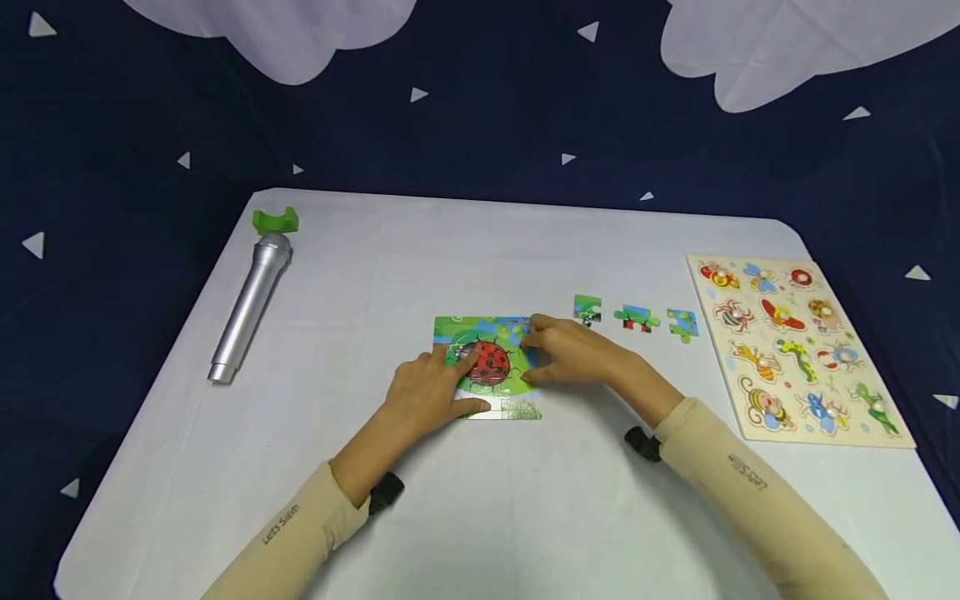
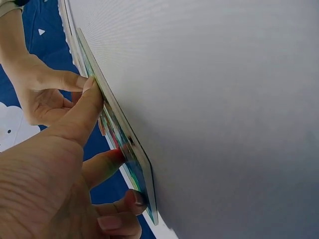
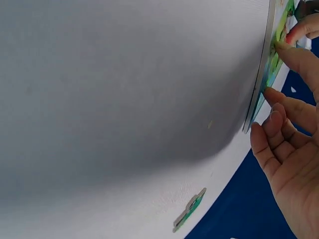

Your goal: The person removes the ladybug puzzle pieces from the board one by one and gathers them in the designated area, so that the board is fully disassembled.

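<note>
A ladybug jigsaw puzzle [image 1: 487, 363] in its flat board lies at mid-table, with pale bare board showing along its lower left edge. My left hand [image 1: 426, 392] rests on its left side, thumb [image 2: 88, 107] along the near part and fingertips on the picture and left edge. From the right, my right hand [image 1: 573, 352] touches the puzzle with thumb and index finger [image 3: 289, 102] set apart, pressing on its surface near the right edge. The other right fingers are bent in the air. Just beyond the right hand lie three loose puzzle pieces [image 1: 637, 318] in a row.
At the table's right edge lies a wooden insect peg board [image 1: 798, 350]. A silver toy microphone [image 1: 251, 308] lies at the left, below a green curved block [image 1: 275, 221]. A dark blue cloth with white shapes hangs behind the white table [image 1: 480, 250].
</note>
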{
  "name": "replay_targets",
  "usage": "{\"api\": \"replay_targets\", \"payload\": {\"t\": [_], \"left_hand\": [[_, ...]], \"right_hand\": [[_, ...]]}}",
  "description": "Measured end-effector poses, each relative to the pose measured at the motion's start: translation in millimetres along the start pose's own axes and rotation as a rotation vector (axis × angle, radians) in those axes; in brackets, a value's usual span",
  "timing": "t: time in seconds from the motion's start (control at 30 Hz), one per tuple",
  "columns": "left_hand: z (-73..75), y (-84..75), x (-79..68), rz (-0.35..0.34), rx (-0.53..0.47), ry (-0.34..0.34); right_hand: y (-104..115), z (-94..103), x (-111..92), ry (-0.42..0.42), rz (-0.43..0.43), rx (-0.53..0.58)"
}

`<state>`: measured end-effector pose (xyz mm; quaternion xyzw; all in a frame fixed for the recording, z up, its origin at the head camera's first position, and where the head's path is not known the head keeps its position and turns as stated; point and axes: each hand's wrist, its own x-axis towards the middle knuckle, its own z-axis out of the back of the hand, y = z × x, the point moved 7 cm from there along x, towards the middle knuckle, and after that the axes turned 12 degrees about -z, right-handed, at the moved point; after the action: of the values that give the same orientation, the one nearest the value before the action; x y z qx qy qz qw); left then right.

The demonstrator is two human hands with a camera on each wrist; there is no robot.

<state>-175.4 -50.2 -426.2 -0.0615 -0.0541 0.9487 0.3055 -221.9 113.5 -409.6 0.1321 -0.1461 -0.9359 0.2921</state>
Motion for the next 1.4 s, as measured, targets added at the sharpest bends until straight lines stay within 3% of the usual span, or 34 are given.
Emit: {"api": "replay_targets", "payload": {"t": [0.13,0.53,0.7,1.07,1.4], "left_hand": [[-0.7,-1.7,0.8,-0.006,-0.01,0.002],[-3.2,-5.0,3.0,-0.01,-0.032,0.001],[-4.1,-4.9,3.2,-0.008,-0.034,-0.005],[-2.8,-2.1,1.8,-0.004,-0.031,-0.009],[-2.0,0.6,-1.2,0.004,-0.053,0.005]], "right_hand": [[0,-0.3,1,-0.011,0.007,-0.035],[-15,2.8,-7,-0.08,-0.039,0.059],[-29,12.9,-29,-0.108,-0.084,0.05],[-89,23.1,-89,-0.168,-0.215,0.043],[-134,35.9,-136,-0.189,-0.348,-0.036]]}}
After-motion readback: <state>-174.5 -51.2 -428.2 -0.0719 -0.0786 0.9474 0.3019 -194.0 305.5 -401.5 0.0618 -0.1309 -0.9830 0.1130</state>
